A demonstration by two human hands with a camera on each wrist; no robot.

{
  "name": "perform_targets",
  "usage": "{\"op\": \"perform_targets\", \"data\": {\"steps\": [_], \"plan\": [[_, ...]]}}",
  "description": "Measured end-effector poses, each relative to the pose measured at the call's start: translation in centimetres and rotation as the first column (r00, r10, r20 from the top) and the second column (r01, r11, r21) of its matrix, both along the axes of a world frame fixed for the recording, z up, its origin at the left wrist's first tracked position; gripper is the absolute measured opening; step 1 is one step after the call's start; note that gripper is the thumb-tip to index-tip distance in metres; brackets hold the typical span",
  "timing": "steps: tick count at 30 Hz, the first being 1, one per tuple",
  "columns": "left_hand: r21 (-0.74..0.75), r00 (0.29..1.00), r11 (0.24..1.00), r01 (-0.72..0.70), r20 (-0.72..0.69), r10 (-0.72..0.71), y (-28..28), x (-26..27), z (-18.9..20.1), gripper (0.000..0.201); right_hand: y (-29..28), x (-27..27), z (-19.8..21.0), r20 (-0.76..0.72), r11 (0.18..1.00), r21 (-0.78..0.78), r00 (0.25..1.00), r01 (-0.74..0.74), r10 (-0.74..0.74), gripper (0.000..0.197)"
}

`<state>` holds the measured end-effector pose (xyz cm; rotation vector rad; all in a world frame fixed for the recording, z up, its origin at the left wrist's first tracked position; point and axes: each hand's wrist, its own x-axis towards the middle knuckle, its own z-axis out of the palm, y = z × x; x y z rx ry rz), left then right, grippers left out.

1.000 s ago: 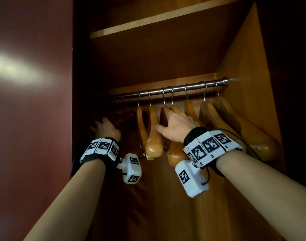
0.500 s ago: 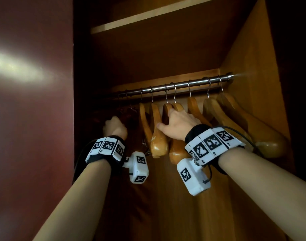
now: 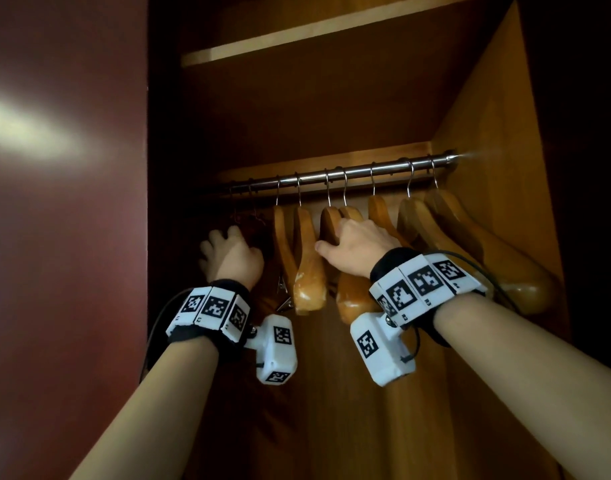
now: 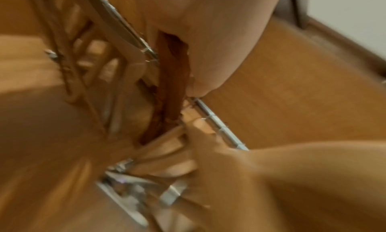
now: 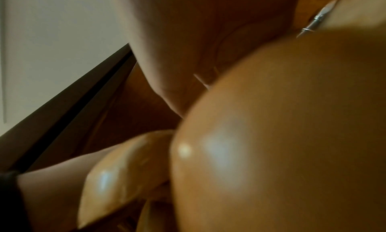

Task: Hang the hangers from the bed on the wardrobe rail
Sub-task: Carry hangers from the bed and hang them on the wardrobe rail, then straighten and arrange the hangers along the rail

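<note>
A metal rail [image 3: 332, 174] runs across the wardrobe, and several light wooden hangers [image 3: 307, 265] hang from it. My right hand [image 3: 352, 242] grips the top of one middle wooden hanger [image 3: 330, 221], fingers curled over it. At the rail's shadowed left end my left hand [image 3: 228, 252] is curled round a dark reddish hanger [image 4: 173, 80], seen clearly only in the left wrist view, close under the rail [image 4: 217, 123]. The rounded end of a wooden hanger [image 5: 282, 136] fills the blurred right wrist view.
A dark red wardrobe door [image 3: 65, 237] stands close on the left. The wooden side wall [image 3: 498, 168] closes the right, with two big hangers [image 3: 487, 258] against it. A shelf [image 3: 297, 39] sits above the rail. Metal clips [image 3: 283, 289] dangle below a hanger.
My left hand went from spread fingers to a curled grip and shifted slightly right toward the hangers. My right hand has stayed on the same hanger.
</note>
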<state>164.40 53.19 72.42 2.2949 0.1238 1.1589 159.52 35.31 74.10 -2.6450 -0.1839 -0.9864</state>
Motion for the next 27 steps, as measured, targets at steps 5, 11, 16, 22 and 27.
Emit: {"op": "perform_targets", "data": {"steps": [5, 11, 16, 22, 27], "plan": [[-0.009, 0.982, 0.991, 0.131, 0.139, -0.128, -0.8, -2.2, 0.5, 0.049, 0.0, -0.2, -0.3, 0.002, 1.0, 0.006, 1.0, -0.003, 0.003, 0.04], [-0.103, 0.863, 0.881, 0.462, 0.281, -0.42, -1.1, -5.5, -0.2, 0.038, 0.0, -1.2, -1.1, 0.068, 0.989, 0.109, 0.993, -0.103, 0.096, 0.031], [-0.292, 0.697, 0.634, 0.716, 0.329, -0.637, -0.9, -9.2, -2.5, 0.02, 0.5, -2.2, -2.8, 0.17, 0.92, 0.275, 0.956, -0.279, 0.239, 0.025], [-0.396, 0.651, 0.522, 0.755, 0.361, -0.668, 1.9, -13.3, -5.2, 0.021, 4.0, -5.1, -5.2, 0.252, 0.778, 0.358, 0.856, -0.516, 0.452, 0.023], [-0.48, 0.74, 0.568, 0.668, 0.351, -0.574, 4.8, -17.8, -8.1, 0.021, 8.3, -8.4, -7.7, 0.317, 0.625, 0.361, 0.721, -0.692, 0.616, 0.023]]}}
